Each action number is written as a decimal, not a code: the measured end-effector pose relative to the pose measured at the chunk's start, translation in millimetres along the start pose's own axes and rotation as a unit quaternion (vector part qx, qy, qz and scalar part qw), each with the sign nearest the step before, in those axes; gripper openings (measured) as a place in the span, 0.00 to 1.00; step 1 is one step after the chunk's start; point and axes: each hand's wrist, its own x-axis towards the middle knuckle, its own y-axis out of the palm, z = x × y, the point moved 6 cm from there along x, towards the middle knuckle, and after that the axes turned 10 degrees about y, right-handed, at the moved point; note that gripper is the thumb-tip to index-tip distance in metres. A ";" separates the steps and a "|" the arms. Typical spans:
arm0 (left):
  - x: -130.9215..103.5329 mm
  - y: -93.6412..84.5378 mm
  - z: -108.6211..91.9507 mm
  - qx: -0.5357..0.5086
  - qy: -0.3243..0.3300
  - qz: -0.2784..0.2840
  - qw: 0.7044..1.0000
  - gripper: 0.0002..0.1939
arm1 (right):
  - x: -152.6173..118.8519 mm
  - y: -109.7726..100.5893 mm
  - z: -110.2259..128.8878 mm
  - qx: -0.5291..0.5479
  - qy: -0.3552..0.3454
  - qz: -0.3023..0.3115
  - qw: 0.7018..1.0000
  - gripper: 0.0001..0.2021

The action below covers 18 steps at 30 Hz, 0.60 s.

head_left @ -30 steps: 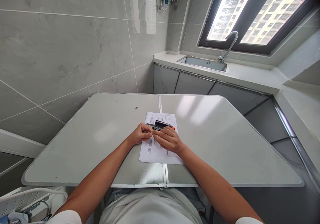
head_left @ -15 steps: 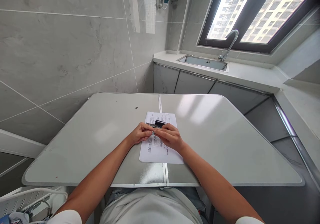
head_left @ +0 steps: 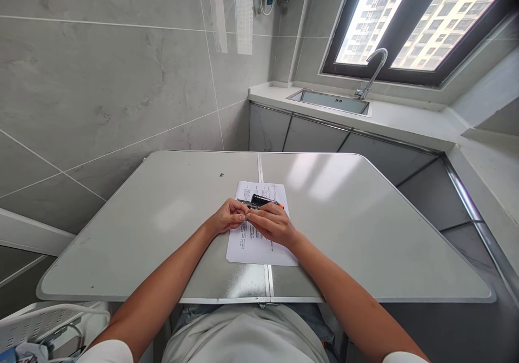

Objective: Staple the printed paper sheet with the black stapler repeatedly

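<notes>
A black stapler (head_left: 265,200) with an orange end lies over the printed sheets of paper (head_left: 259,252); it looks opened, its thin metal part pointing left. My left hand (head_left: 228,217) is closed, its fingers at the stapler's metal part. Close against it, my right hand (head_left: 272,223) is closed too, thumb and fingertips pinched together at the left fingertips just in front of the stapler. What sits in that pinch is too small and covered to make out. Beyond the paper, a few tiny dark pieces like staples (head_left: 221,175) rest on the table.
The pale folding table (head_left: 344,233) has a metal seam down its middle. A white basket (head_left: 44,319) with things in it stands at the lower left. Behind the table are a counter with a sink (head_left: 330,101), a tap (head_left: 375,71) and a window.
My right hand has shifted slightly to the left and down, uncovering the stapler's orange end. The pale bit between the fingertips shows less now. My left hand has hardly moved.
</notes>
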 end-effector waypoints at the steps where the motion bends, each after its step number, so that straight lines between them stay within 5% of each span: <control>1: -0.1 0.1 0.2 0.001 -0.001 0.000 1.000 0.20 | -0.5 0.5 0.5 -0.004 -0.003 0.002 1.000 0.16; 18: 0.2 -0.2 0.2 0.002 0.015 0.000 1.000 0.19 | -2.9 -6.2 2.8 -0.041 -0.022 -0.036 0.998 0.14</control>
